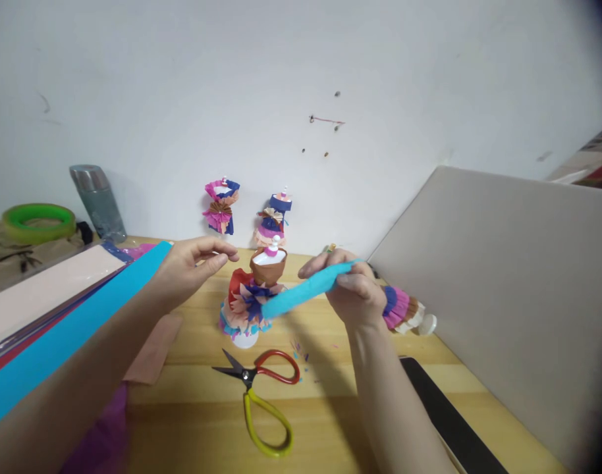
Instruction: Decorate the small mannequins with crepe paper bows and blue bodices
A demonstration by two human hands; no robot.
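My right hand [355,289] grips a bright blue paper strip [301,293], which sticks out to the left between thumb and fingers. Its free end lies in front of a small dress form [269,263] dressed in brown, red, peach and purple paper ruffles. My left hand [197,263] is empty, fingers stretched out and thumb apart, just left of that form's top. Nearer to me, scissors [246,376] with one red and one yellow handle lie with spread blades. Small paper scraps [303,359] are scattered to their right.
Two more dressed forms [222,207] stand by the wall; another ruffled one [404,309] lies behind my right hand. Paper sheets [83,329], green tape [39,220] and a flask [97,201] are at left. A white panel [503,263] and black flat object [449,415] border the right.
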